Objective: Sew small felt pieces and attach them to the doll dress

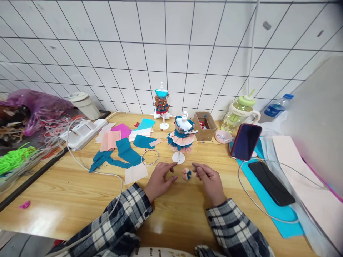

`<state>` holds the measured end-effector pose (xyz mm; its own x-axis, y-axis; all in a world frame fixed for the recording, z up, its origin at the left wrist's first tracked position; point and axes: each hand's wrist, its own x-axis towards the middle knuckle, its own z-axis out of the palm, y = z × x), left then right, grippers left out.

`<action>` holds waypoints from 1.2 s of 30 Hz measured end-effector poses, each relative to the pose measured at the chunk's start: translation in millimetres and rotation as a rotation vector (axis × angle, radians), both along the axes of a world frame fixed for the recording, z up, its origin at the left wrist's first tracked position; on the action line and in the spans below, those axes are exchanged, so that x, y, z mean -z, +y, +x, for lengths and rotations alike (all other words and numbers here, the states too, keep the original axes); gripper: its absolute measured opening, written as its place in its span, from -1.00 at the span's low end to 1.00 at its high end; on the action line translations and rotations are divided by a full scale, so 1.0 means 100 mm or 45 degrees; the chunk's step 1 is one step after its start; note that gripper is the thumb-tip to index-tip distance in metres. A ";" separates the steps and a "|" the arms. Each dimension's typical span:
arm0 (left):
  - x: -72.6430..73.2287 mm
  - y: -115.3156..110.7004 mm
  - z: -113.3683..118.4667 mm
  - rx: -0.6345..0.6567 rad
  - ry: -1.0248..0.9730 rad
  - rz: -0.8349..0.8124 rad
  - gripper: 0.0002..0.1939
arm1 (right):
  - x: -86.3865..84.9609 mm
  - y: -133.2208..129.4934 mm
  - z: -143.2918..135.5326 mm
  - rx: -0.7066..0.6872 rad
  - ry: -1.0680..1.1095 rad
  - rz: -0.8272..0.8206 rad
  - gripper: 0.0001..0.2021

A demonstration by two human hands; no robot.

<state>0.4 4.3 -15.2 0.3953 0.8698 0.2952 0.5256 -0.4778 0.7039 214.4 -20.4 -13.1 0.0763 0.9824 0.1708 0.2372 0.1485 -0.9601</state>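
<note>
A small fan-shaped piece of pleated paper point(187, 174), peach and teal, lies on the table between my hands. My left hand point(161, 179) is open just left of it, thumb and forefinger apart. On the other side, my right hand point(210, 180) has its fingers curled and pinched together; whatever may be in them is too small to make out. Just beyond stands a miniature dress form point(184, 123) in a ruffled teal and peach paper skirt, on a round white base point(178, 158). My left fingertip is close to that base.
Teal crepe paper point(128, 151) and other coloured pieces lie left, near a metal ring point(150, 157). Behind are a second dress form point(162, 101), a cardboard box point(205, 126) and a pink bowl point(223, 136). A propped phone point(245, 141), cables and a drink jug point(238, 112) stand right.
</note>
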 end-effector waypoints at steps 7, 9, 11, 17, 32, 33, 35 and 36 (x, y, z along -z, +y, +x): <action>0.01 0.01 0.01 0.012 -0.005 -0.018 -0.78 | 0.12 0.12 0.13 -0.073 -0.563 0.041 -0.34; 0.01 0.02 0.02 0.019 0.001 -0.003 -0.79 | 0.12 0.14 0.03 0.050 -0.638 0.001 -0.24; 0.02 0.01 0.02 0.028 0.012 0.010 -0.79 | 0.10 0.14 -0.07 0.115 -0.702 -0.020 -0.14; 0.02 -0.02 0.02 0.048 0.047 0.020 -0.81 | 0.07 0.09 -0.15 0.083 -0.704 -0.032 -0.13; -0.03 -0.13 -0.01 -0.030 -0.011 -0.004 -0.68 | 0.05 -0.04 -0.21 0.165 -0.697 0.067 -0.22; -0.03 -0.14 -0.01 -0.026 -0.010 -0.001 -0.69 | 0.06 -0.04 -0.21 0.150 -0.743 0.051 -0.22; -0.03 -0.15 -0.01 -0.020 -0.002 0.008 -0.71 | 0.06 -0.03 -0.22 0.113 -0.776 0.023 -0.23; -0.04 -0.15 0.00 -0.019 0.005 0.011 -0.72 | 0.07 -0.03 -0.22 0.092 -0.766 0.010 -0.23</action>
